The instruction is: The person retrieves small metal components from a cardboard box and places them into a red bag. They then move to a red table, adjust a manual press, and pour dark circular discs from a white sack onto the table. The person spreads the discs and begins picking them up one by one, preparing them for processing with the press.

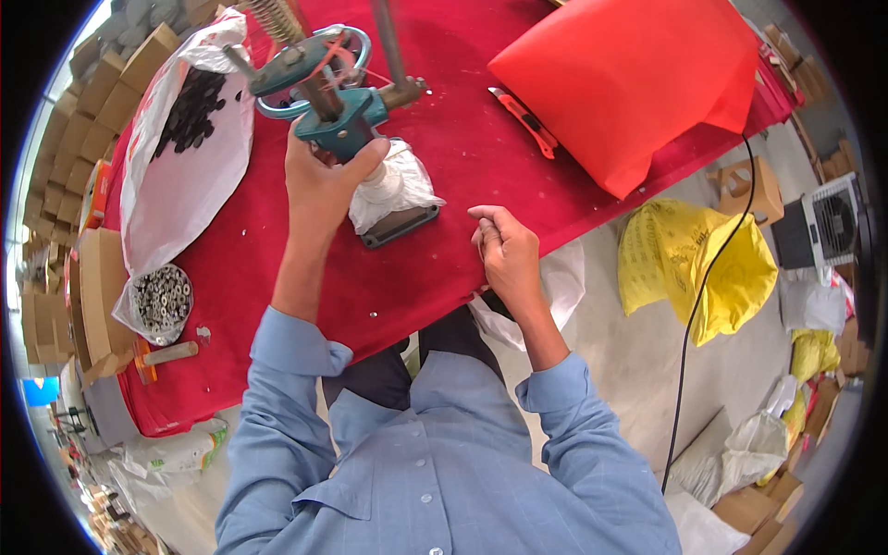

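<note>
A teal hand press [342, 129] with a coil spring and a handwheel stands on the red-covered table [277, 324]. White plastic is wrapped round its lower part [402, 180], above a dark base plate [402, 227]. My left hand [324, 180] is closed round the press just under its teal head, thumb on the near right side; its fingertips are partly hidden behind. Right of the base, over the table's front edge, my right hand [507, 250] is closed with thumb and fingers pinched together. Whatever it may hold is too small to make out.
On the left lie a white sack [199, 185] with black pieces, a clear bag of metal rings [162, 301] and a wooden handle [171, 353]. A red box cutter [527, 122] lies beside red sheet material [629, 83]. A yellow sack [694, 264] and black cable [689, 342] are right.
</note>
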The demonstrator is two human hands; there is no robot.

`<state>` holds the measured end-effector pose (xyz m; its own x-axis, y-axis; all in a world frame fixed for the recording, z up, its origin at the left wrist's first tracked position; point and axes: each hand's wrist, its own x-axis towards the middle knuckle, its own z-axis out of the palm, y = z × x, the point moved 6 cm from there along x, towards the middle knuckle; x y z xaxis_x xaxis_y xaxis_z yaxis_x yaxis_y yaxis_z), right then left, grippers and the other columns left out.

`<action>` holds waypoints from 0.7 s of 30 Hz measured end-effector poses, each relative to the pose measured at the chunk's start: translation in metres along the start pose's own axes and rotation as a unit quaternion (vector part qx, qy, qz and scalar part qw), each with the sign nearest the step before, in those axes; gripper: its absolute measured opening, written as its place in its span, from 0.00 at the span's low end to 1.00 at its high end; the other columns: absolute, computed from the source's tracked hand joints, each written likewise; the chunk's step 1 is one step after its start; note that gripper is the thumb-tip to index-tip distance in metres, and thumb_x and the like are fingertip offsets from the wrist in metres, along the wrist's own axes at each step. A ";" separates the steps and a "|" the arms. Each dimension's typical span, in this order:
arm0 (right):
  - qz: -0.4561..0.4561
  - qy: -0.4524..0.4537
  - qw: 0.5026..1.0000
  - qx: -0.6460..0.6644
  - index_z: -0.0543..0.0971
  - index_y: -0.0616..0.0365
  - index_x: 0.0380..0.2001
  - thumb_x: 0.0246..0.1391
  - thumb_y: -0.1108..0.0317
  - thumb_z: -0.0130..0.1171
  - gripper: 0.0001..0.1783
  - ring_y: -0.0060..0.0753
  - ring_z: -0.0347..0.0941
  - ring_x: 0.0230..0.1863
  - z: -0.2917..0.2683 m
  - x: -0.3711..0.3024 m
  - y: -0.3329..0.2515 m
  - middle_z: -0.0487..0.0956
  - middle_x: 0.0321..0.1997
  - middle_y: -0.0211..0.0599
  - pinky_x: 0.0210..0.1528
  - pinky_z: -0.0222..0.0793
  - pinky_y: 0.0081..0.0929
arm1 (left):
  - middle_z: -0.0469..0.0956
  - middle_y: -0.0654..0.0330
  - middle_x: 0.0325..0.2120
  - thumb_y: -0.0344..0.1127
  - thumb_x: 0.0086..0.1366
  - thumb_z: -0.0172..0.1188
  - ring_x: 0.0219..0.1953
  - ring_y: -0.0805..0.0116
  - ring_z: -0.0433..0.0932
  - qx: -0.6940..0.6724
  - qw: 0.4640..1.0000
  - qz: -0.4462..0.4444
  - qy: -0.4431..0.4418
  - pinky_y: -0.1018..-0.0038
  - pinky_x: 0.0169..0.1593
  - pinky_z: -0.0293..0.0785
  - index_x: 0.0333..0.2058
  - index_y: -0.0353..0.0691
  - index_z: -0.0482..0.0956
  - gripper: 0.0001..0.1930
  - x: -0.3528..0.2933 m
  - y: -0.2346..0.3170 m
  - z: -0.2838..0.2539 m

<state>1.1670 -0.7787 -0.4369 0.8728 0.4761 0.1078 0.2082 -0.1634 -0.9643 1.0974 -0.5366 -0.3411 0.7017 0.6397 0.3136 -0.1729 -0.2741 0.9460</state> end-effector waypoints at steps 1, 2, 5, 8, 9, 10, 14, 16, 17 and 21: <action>0.018 0.006 1.000 0.017 0.82 0.64 0.45 0.65 0.78 0.53 0.09 0.33 0.77 0.25 -0.004 -0.003 0.003 0.79 0.25 0.42 0.31 0.71 0.33 | 0.80 0.55 0.44 0.32 0.53 0.81 0.46 0.69 0.81 -0.003 0.999 -0.004 0.041 0.72 0.52 0.79 0.55 0.30 0.70 0.36 -0.002 -0.002 0.004; 0.035 0.011 0.999 0.034 0.82 0.64 0.44 0.66 0.78 0.53 0.09 0.31 0.76 0.25 -0.009 -0.007 0.006 0.79 0.25 0.41 0.30 0.71 0.31 | 0.79 0.55 0.43 0.32 0.52 0.81 0.46 0.69 0.81 -0.005 0.997 -0.009 0.083 0.73 0.52 0.79 0.55 0.29 0.69 0.36 -0.004 -0.004 0.007; -0.028 0.053 0.997 -0.039 0.82 0.63 0.45 0.67 0.77 0.54 0.09 0.32 0.76 0.25 -0.030 -0.004 -0.006 0.78 0.25 0.41 0.30 0.71 0.31 | 0.78 0.55 0.43 0.30 0.50 0.81 0.45 0.69 0.81 -0.044 0.993 -0.022 0.111 0.72 0.52 0.78 0.54 0.27 0.68 0.36 -0.003 0.001 0.013; -0.102 0.098 0.983 -0.117 0.81 0.61 0.46 0.65 0.77 0.57 0.09 0.39 0.79 0.27 -0.046 0.002 -0.004 0.81 0.32 0.43 0.32 0.74 0.34 | 0.78 0.56 0.44 0.24 0.51 0.77 0.46 0.68 0.81 -0.059 0.992 0.018 0.109 0.71 0.52 0.79 0.57 0.30 0.68 0.36 0.000 0.009 0.019; -0.121 0.109 0.977 -0.137 0.81 0.60 0.46 0.64 0.77 0.58 0.09 0.40 0.80 0.28 -0.049 0.004 0.000 0.82 0.34 0.43 0.32 0.74 0.35 | 0.79 0.57 0.44 0.23 0.51 0.76 0.46 0.69 0.82 -0.060 0.994 0.020 0.093 0.71 0.52 0.79 0.57 0.31 0.69 0.35 0.002 0.011 0.021; -0.130 0.109 0.974 -0.147 0.80 0.58 0.46 0.61 0.77 0.60 0.11 0.42 0.81 0.31 -0.049 0.005 0.006 0.82 0.35 0.42 0.33 0.76 0.36 | 0.79 0.57 0.45 0.23 0.51 0.75 0.46 0.69 0.82 -0.059 0.995 0.022 0.077 0.71 0.52 0.79 0.57 0.32 0.70 0.34 0.004 0.010 0.020; -0.162 0.139 0.959 -0.188 0.80 0.55 0.46 0.57 0.78 0.63 0.14 0.41 0.80 0.31 -0.044 0.001 0.016 0.79 0.32 0.38 0.32 0.76 0.36 | 0.82 0.54 0.44 0.18 0.51 0.71 0.45 0.63 0.85 -0.069 0.997 -0.010 0.046 0.67 0.53 0.81 0.56 0.32 0.73 0.31 0.009 0.002 0.016; -0.190 0.169 0.941 -0.223 0.80 0.54 0.46 0.54 0.78 0.64 0.16 0.41 0.80 0.30 -0.043 0.000 0.017 0.77 0.31 0.37 0.31 0.75 0.36 | 0.82 0.53 0.43 0.17 0.51 0.69 0.44 0.61 0.85 -0.094 0.995 -0.024 0.037 0.65 0.52 0.81 0.56 0.31 0.74 0.31 0.010 0.003 0.015; -0.195 0.175 0.939 -0.223 0.80 0.53 0.46 0.53 0.78 0.64 0.17 0.41 0.79 0.29 -0.042 0.000 0.018 0.77 0.31 0.36 0.30 0.75 0.36 | 0.82 0.54 0.43 0.16 0.50 0.68 0.43 0.62 0.85 -0.115 0.992 -0.028 0.035 0.65 0.52 0.80 0.55 0.31 0.74 0.31 0.011 0.005 0.014; -0.223 0.192 0.926 -0.236 0.80 0.53 0.46 0.50 0.78 0.64 0.18 0.41 0.78 0.28 -0.043 0.002 0.017 0.76 0.31 0.35 0.29 0.74 0.36 | 0.81 0.54 0.43 0.14 0.48 0.67 0.42 0.61 0.84 -0.142 0.987 -0.055 0.044 0.66 0.51 0.80 0.54 0.29 0.74 0.30 0.003 0.022 0.011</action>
<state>1.1917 -0.8175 -0.4429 0.7280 0.2599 0.6344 0.6760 -0.4268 -0.6008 1.1032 -0.5492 -0.3199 0.6665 0.7176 0.2023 -0.2951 0.0046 0.9555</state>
